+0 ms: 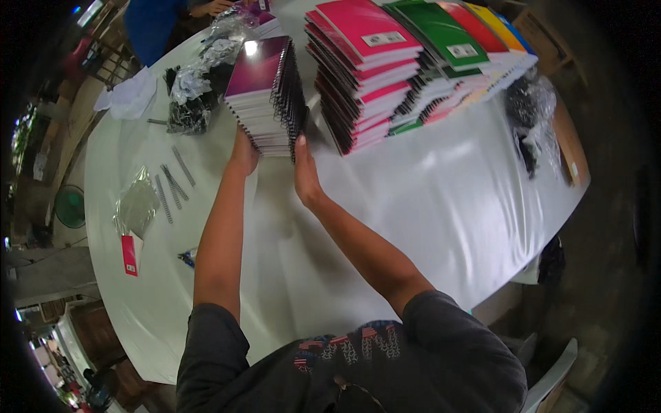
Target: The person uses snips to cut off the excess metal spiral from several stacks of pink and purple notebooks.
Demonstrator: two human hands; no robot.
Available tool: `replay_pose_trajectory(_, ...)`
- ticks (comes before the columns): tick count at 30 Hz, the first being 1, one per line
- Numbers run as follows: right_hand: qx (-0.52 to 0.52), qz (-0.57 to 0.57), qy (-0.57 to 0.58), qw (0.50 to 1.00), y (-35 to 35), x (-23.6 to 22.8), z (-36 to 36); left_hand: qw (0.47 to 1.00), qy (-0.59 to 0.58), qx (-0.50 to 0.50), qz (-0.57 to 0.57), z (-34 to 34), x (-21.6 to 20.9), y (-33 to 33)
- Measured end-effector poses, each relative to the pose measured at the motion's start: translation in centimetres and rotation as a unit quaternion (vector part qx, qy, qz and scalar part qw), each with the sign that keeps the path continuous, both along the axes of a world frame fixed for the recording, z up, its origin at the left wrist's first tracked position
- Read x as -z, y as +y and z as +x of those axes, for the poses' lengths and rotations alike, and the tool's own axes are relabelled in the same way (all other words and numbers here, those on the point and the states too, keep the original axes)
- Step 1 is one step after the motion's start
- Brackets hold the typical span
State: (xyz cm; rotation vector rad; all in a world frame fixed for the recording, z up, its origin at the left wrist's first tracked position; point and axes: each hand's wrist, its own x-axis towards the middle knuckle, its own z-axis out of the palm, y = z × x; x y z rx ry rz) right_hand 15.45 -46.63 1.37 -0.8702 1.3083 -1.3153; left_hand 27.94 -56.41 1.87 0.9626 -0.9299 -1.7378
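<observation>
A tall stack of purple-covered spiral notebooks [258, 69] stands on the white table between my two hands. Against the lower left side of the stack presses my left hand [244, 153], its fingers mostly hidden behind the notebooks. My right hand [305, 168] lies along the right side, by the black coils, with fingers pointing up and away from me. Both hands clasp the stack between them. Just right of it rises a taller pile of pink-covered spiral notebooks [365, 34], next to green-covered notebooks [441, 34].
Loose wire coils [173, 186], a clear plastic bag [138, 203], a small pink booklet [129, 255] and a blue-handled tool [187, 258] lie on the left. Plastic-wrapped black coils [189, 113] sit behind. A bag of coils [537, 117] lies far right. Another person's hand [219, 7] is across the table.
</observation>
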Motion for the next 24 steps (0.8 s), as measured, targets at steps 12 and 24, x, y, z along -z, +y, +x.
replay_pose_trajectory(12, 0.052, 0.010, -0.106, 0.993, 20.1, -2.7, -2.1, 0.997, 0.052, 0.046, 0.025, -2.9, -0.3, 19.0)
replay_pose_trajectory(24, 0.204, 0.000, -0.110, 0.973, 32.0, -2.7, -8.2, 0.977, 0.068, 0.201, 0.019, -12.3, -0.9, 29.7)
